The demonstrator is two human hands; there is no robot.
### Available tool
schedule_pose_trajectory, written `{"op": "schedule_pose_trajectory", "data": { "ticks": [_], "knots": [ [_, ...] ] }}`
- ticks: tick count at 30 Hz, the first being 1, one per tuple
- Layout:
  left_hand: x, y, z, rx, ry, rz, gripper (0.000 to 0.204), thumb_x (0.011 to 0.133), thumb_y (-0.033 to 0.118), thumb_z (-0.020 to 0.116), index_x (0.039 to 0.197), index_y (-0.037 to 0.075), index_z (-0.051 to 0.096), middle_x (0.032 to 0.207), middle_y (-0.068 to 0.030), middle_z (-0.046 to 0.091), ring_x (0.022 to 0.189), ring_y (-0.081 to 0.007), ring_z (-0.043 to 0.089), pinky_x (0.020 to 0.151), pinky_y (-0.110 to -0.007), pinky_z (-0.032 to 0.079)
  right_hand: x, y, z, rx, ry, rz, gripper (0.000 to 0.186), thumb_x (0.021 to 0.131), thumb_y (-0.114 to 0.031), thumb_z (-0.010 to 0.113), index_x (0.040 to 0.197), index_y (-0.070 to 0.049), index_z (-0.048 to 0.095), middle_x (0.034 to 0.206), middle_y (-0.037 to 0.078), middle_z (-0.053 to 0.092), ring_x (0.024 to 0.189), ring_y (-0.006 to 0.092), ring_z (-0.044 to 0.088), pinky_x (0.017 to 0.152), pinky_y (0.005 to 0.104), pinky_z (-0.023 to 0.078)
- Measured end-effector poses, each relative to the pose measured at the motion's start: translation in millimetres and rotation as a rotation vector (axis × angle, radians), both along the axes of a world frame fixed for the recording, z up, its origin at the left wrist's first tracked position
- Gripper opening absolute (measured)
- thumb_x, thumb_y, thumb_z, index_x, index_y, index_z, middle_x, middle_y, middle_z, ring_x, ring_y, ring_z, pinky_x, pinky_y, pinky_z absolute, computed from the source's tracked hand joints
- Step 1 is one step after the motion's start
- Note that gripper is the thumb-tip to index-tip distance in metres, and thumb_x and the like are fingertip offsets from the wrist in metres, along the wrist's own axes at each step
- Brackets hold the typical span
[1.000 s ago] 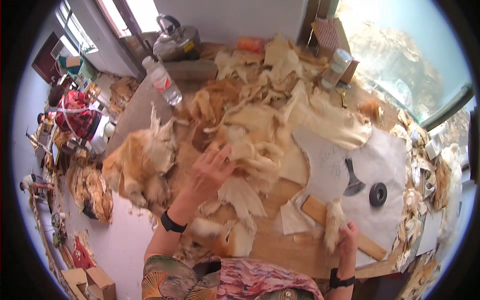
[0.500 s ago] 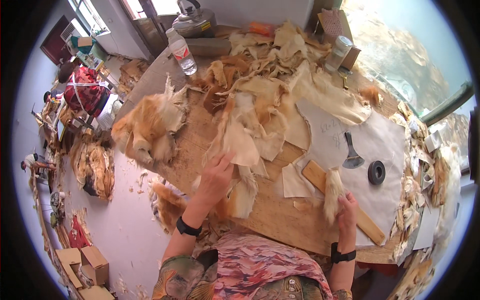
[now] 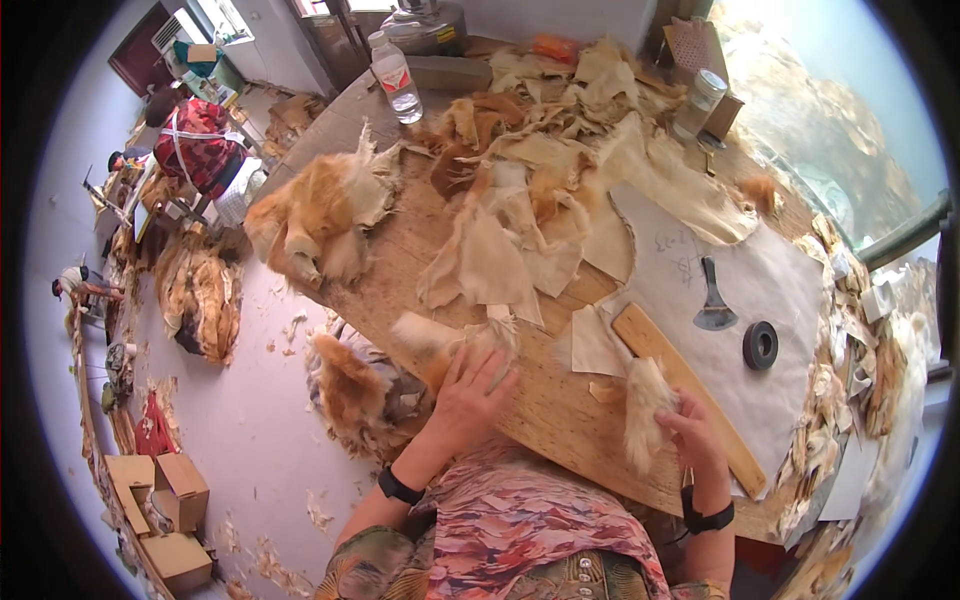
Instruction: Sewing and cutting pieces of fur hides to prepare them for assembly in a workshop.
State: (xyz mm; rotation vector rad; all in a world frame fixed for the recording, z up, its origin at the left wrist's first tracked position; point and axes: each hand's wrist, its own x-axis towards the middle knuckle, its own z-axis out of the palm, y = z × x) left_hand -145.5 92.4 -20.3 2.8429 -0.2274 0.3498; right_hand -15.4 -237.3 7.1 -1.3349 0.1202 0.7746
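My right hand (image 3: 695,430) pinches a small pale strip of fur (image 3: 645,410) above the table's near part, beside a flat wooden bar (image 3: 668,368). At the front edge my left hand (image 3: 470,395) lies with fingers stretched out on a cream-and-orange fur piece (image 3: 430,335), partly covering it. Just beyond that hand, cream hide pieces (image 3: 480,250) lie in overlapping layers. To the right, a white sheet pattern (image 3: 780,270) carries a fan-shaped blade tool (image 3: 714,312) and a black ring-shaped roll (image 3: 749,342).
An orange pelt (image 3: 320,215) sits on the table's left. At the back stand a plastic bottle (image 3: 398,85), a metal kettle (image 3: 425,30) and a clear jar (image 3: 700,105). Fur hangs below the front edge (image 3: 350,375). Another person (image 3: 200,145) bends at far left, near cardboard boxes (image 3: 180,495).
My left hand has left the cream hide and come down onto the fur piece at the edge. My right hand has drawn the fur strip off the wooden bar, toward me. The view has shifted slightly.
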Motion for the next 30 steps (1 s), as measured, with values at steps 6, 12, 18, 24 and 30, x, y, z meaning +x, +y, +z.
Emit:
{"op": "schedule_pose_trajectory", "data": {
  "ticks": [6,12,18,24,30],
  "knots": [
    [11.9,56.0,-21.5,0.048,-0.096,0.094,0.032,0.083,0.012,0.056,0.113,0.007,0.064,0.129,-0.0189,0.055,0.125,-0.0315,0.050,0.109,-0.051,0.033,61.2,0.6,7.2,0.037,0.033,0.197,0.041,0.082,0.003,0.065,0.121,0.001,0.057,0.106,0.006,0.065,0.091,0.0128,0.062,0.080,0.0261,0.048],
    [34.6,123.8,-16.3,0.171,-0.084,0.444,0.034,0.081,0.005,0.054,0.113,0.006,0.065,0.120,-0.0197,0.058,0.119,-0.0352,0.052,0.109,-0.046,0.033,131.1,89.7,79.9,0.494,-0.260,-0.457,0.047,0.091,-0.007,0.058,0.134,0.001,0.043,0.107,0.009,0.063,0.095,0.0148,0.062,0.078,0.0251,0.051],
    [44.9,128.8,-11.0,0.011,-0.162,0.524,0.027,0.078,0.003,0.059,0.103,0.002,0.066,0.110,-0.0162,0.060,0.110,-0.0325,0.056,0.099,-0.046,0.041,88.6,168.7,22.5,-0.067,-0.316,0.247,0.030,0.087,-0.007,0.066,0.115,0.001,0.062,0.106,0.006,0.066,0.091,0.0130,0.064,0.079,0.0276,0.054],
    [43.9,123.8,-3.7,-0.145,-0.307,0.316,0.026,0.074,0.001,0.062,0.100,0.001,0.066,0.112,-0.0145,0.061,0.107,-0.0321,0.058,0.091,-0.042,0.047,74.7,218.9,7.2,-0.663,-1.072,0.469,0.027,0.079,-0.013,0.071,0.105,-0.005,0.065,0.096,0.007,0.063,0.082,0.0248,0.065,0.075,0.0316,0.052],
    [62.9,107.8,-7.2,-0.143,-0.069,-0.048,0.032,0.074,0.003,0.061,0.107,0.001,0.063,0.123,-0.0158,0.057,0.118,-0.0320,0.054,0.093,-0.040,0.048,77.1,238.6,-20.6,-0.995,-1.323,0.270,0.031,0.076,-0.019,0.073,0.103,-0.009,0.062,0.099,0.009,0.058,0.092,0.0302,0.059,0.076,0.0377,0.050]
  ]
}}
